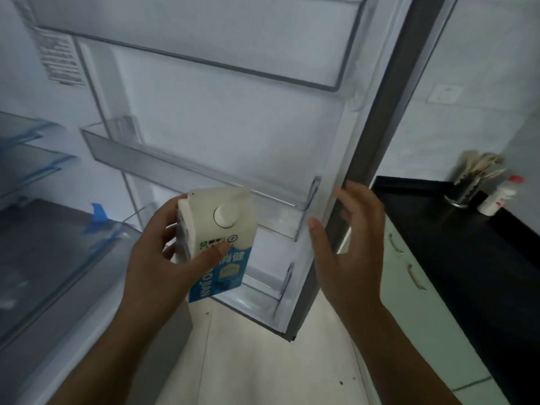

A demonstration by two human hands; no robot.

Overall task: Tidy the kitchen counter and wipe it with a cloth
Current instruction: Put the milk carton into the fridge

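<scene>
A white and blue milk carton (pixel 222 229) with a round white cap is gripped in my left hand (pixel 157 252), tilted, in front of the open fridge door (pixel 233 121). The carton hangs just below the middle door shelf (pixel 163 162) and above the lower door shelf (pixel 263 290). My right hand (pixel 350 247) is open with fingers spread, beside the door's grey outer edge (pixel 377 147), holding nothing. The black kitchen counter (pixel 444 229) lies to the right.
Clear fridge shelves and a drawer (pixel 55 258) with blue tape sit at the left. On the counter's far end stand a metal utensil holder (pixel 467 188) and a small white bottle with a red cap (pixel 499 197). Pale green cabinet doors (pixel 409 287) run below the counter.
</scene>
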